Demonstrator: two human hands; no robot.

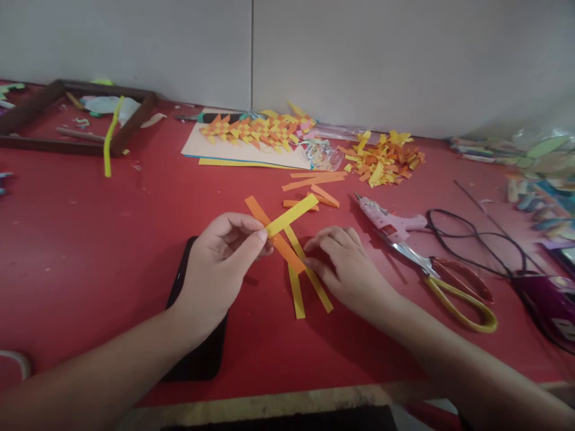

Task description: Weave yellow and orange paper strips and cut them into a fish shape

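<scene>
On the head view, I'm seeing the left hand (224, 257) pinching a yellow strip (296, 214) crossed over an orange strip (288, 253), thumb against fingers, mid-table. The right hand (345, 257) is curling loosely by the orange strip's near right end; I'm not managing to tell whether it's gripping. Scissors (415, 257) are lying to the right.

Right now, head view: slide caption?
Left hand pinches a yellow strip crossed over an orange strip above the red table.
</scene>
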